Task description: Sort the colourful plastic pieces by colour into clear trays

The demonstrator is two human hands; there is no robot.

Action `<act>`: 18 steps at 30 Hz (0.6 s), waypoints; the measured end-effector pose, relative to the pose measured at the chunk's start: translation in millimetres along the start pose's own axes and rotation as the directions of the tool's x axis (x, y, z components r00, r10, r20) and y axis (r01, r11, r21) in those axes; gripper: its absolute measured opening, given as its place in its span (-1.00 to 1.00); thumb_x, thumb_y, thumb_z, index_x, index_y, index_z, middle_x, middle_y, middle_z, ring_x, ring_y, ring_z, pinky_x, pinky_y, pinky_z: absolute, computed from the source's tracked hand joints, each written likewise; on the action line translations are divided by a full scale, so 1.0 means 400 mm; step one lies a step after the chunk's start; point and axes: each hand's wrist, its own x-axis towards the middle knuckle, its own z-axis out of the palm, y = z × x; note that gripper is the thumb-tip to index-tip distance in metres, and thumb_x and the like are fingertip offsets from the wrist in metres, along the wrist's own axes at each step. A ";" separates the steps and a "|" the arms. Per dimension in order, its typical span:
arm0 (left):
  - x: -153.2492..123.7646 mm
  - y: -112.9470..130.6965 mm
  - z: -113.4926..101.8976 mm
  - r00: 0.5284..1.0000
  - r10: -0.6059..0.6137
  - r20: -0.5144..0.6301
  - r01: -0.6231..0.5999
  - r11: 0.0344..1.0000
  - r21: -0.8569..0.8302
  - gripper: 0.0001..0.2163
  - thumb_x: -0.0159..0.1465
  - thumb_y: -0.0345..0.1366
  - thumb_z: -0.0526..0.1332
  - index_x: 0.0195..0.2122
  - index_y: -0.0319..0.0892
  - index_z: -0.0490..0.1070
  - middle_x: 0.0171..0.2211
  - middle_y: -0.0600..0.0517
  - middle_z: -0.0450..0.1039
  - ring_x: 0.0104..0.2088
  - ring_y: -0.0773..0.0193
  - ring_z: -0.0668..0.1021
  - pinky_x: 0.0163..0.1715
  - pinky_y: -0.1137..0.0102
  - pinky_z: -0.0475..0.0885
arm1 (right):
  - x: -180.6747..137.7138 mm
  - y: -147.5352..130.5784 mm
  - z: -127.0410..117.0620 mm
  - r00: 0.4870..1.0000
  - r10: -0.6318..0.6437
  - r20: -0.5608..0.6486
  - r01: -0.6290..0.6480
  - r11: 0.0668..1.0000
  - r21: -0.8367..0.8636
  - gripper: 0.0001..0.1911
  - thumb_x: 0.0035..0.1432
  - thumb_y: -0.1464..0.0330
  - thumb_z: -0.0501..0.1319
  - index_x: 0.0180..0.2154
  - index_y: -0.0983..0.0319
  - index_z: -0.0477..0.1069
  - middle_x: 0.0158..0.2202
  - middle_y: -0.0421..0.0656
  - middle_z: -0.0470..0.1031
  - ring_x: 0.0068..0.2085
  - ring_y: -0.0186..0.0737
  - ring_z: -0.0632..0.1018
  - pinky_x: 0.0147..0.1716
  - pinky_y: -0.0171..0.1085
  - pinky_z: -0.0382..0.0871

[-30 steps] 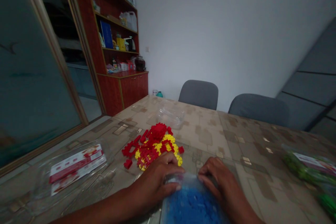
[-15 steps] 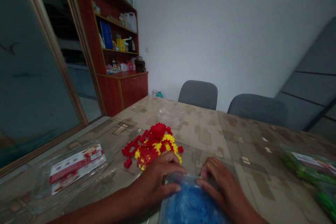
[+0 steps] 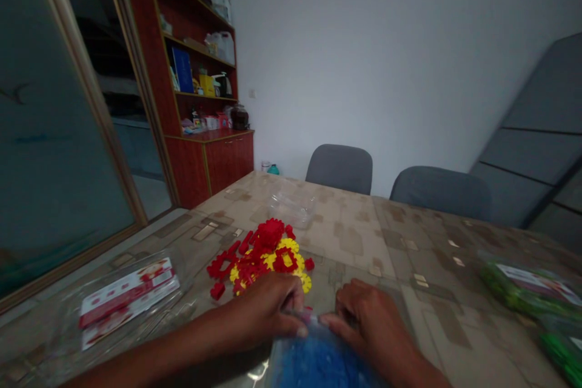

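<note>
A clear plastic box with blue contents [image 3: 321,361] sits at the bottom middle of the head view, its lower part cut off by the frame. My left hand [image 3: 277,306] pinches the far edge of the box between thumb and curled fingers. On the right side of the same edge, my right hand [image 3: 364,315] grips with its thumb on top and its fingers bent. Just beyond my left hand lies a loose pile of red and yellow plastic building pieces [image 3: 268,254], partly hidden by that hand.
To the left lie clear plastic packs with a red-and-white label [image 3: 130,300]. An open clear tray [image 3: 292,203] stands behind the pile. Packs of green pieces [image 3: 530,285] lie at the right. Two grey chairs [image 3: 339,168] stand along the far table edge.
My hands have drawn closer together along the box's far edge, and my left fingers have curled in more. The view has tilted up slightly.
</note>
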 end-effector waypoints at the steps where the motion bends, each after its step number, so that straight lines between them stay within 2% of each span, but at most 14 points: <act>1: 0.000 0.004 -0.008 1.000 -0.015 0.018 0.015 1.000 0.017 -0.82 0.12 -0.25 0.35 -0.41 -0.18 0.36 -0.47 0.17 0.29 -0.43 0.32 0.35 -0.50 0.47 0.07 | 0.001 0.003 0.004 1.000 -0.001 0.007 0.001 1.000 -0.006 -0.58 0.22 0.07 0.22 -0.53 0.23 0.38 -0.50 -0.15 0.48 -0.43 -0.20 0.47 -0.47 -0.31 0.05; 5: 0.002 0.024 -0.031 0.998 0.003 0.055 -0.008 0.996 0.088 -0.83 0.16 -0.23 0.32 -0.41 -0.17 0.37 -0.50 0.16 0.31 -0.46 0.32 0.37 -0.53 0.46 0.03 | 0.000 0.015 0.015 1.000 -0.006 0.012 0.007 1.000 -0.014 -0.49 0.27 0.05 0.12 -0.60 0.22 0.27 -0.57 -0.19 0.39 -0.49 -0.26 0.41 -0.50 -0.30 -0.04; 7: 0.007 0.031 -0.035 0.997 -0.001 0.079 -0.002 0.999 0.048 -0.85 0.20 -0.24 0.28 -0.39 -0.16 0.34 -0.50 0.14 0.34 -0.46 0.31 0.39 -0.53 0.47 0.06 | -0.001 0.023 0.017 1.000 0.020 0.013 -0.020 0.999 0.029 -0.47 0.26 0.03 0.10 -0.63 0.21 0.19 -0.61 -0.23 0.29 -0.52 -0.29 0.35 -0.52 -0.30 -0.08; 8: 0.010 0.033 -0.035 0.994 -0.005 0.106 0.007 1.000 -0.025 -0.84 0.23 -0.23 0.24 -0.38 -0.16 0.30 -0.49 0.13 0.37 -0.47 0.31 0.41 -0.53 0.48 0.10 | -0.002 0.028 0.016 0.999 0.035 0.023 -0.037 0.997 0.066 -0.46 0.24 0.02 0.10 -0.64 0.21 0.15 -0.63 -0.25 0.24 -0.54 -0.31 0.31 -0.53 -0.30 -0.09; 10: 0.019 0.032 -0.033 0.982 0.007 0.190 0.047 0.960 -0.277 -0.78 0.28 -0.13 0.18 -0.34 -0.14 0.22 -0.51 0.12 0.42 -0.52 0.30 0.45 -0.54 0.49 0.17 | -0.005 0.042 0.014 0.998 0.050 0.037 -0.055 0.986 0.158 -0.44 0.22 -0.01 0.10 -0.64 0.19 0.08 -0.65 -0.29 0.15 -0.57 -0.34 0.25 -0.54 -0.31 -0.10; 13: 0.026 0.027 -0.027 0.953 0.070 0.295 0.135 0.773 -0.620 -0.64 0.27 0.06 0.18 -0.26 -0.15 0.20 -0.48 0.03 0.53 -0.57 0.29 0.50 -0.53 0.47 0.26 | -0.017 0.065 0.011 0.998 0.060 0.000 -0.057 0.956 0.287 -0.44 0.22 -0.03 0.08 -0.64 0.18 0.01 -0.65 -0.32 0.07 -0.58 -0.36 0.20 -0.55 -0.33 -0.07; 15: 0.023 0.025 -0.028 0.945 0.106 0.310 0.153 0.694 -0.704 -0.60 0.20 0.05 0.29 -0.22 -0.19 0.29 -0.35 -0.07 0.58 -0.46 0.28 0.56 -0.45 0.45 0.32 | -0.029 0.074 0.009 0.996 0.081 -0.047 -0.060 0.935 0.350 -0.44 0.21 -0.03 0.07 -0.64 0.16 0.00 -0.65 -0.32 0.05 -0.58 -0.36 0.19 -0.55 -0.33 -0.05; 18: 0.012 0.028 -0.034 0.925 0.159 0.345 0.172 0.633 -0.754 -0.62 0.13 -0.06 0.40 -0.19 -0.24 0.42 -0.21 -0.12 0.60 -0.24 0.27 0.59 -0.21 0.43 0.36 | -0.044 0.070 0.008 0.991 0.091 -0.100 -0.039 0.902 0.429 -0.45 0.20 -0.04 0.05 -0.64 0.15 -0.01 -0.64 -0.32 0.04 -0.58 -0.35 0.20 -0.56 -0.33 -0.02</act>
